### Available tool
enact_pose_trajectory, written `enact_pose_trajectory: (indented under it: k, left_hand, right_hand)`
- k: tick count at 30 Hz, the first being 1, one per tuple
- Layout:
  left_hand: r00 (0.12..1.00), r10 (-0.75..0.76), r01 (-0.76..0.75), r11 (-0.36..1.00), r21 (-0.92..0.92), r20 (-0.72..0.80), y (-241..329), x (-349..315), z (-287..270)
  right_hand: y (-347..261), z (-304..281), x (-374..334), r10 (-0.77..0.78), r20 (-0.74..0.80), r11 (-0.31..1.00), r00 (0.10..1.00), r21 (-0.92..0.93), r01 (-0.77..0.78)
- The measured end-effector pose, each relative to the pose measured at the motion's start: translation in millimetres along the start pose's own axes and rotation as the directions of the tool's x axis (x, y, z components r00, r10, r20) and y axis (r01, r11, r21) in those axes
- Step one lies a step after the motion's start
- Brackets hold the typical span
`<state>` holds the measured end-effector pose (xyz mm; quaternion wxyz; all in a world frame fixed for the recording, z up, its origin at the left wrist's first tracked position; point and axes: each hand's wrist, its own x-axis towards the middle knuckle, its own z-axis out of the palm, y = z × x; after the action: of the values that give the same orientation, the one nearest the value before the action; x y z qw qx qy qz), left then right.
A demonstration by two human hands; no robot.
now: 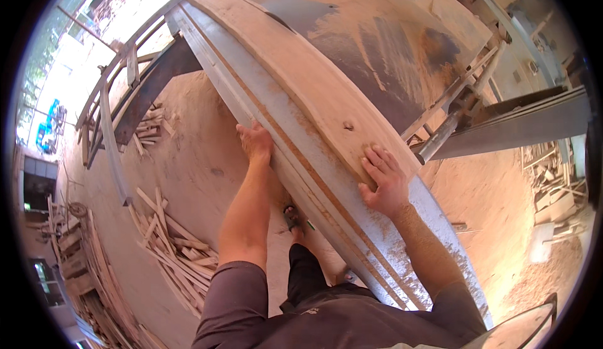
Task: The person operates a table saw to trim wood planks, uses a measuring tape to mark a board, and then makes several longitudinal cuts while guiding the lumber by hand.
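Observation:
A long, thick wooden plank (295, 66) with a dark knot lies lengthwise on a narrow metal machine table (320, 161). My right hand (384, 182) rests on the plank's near end, fingers spread over its top face and the thumb toward its left edge. Farther along on the left, my left hand (254, 140) is curled over the table's outer edge, apart from the plank; its fingertips are partly hidden. A rust-brown groove runs the length of the table between the plank and that edge. Sawdust is scattered on the metal beside the plank.
A wide, dusty sheet surface (377, 41) adjoins the plank's right side. A metal beam (515, 123) and pipe bracket project at right. Wood offcuts (179, 255) lie on the floor at left, near stacked boards (100, 273). A metal frame (119, 98) stands at the far left.

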<state>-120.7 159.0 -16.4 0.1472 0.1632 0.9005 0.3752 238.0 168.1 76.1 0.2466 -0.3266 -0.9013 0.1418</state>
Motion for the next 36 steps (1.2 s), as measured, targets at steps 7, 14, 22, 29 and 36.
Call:
enact_pose_trajectory:
  k: [7, 14, 22, 29, 36]
  left_hand:
    - [0.999, 0.041, -0.041, 0.999, 0.013, -0.012, 8, 25, -5]
    - [1.0, 0.005, -0.006, 1.0, 0.017, 0.021, 16, 47, -11]
    - [0.999, 0.009, -0.009, 1.0, -0.006, 0.045, 21, 77, -11]
    - [0.999, 0.048, -0.048, 0.999, 0.001, 0.014, 14, 97, -6]
    - [0.997, 0.01, -0.009, 1.0, -0.004, 0.071, 26, 101, -14]
  right_hand:
    - [-1, 12, 25, 0.008, 0.0, 1.0, 1.0, 0.007, -0.008]
    - [-6, 23, 53, 0.019, -0.01, 1.0, 1.0, 0.016, -0.019]
    - [-10, 35, 78, 0.048, 0.003, 0.998, 0.999, 0.029, -0.048]
    - [-12, 41, 94, 0.059, 0.012, 0.998, 0.998, 0.037, -0.06]
    - [-13, 44, 100, 0.067, 0.025, 0.997, 0.997, 0.029, -0.068]
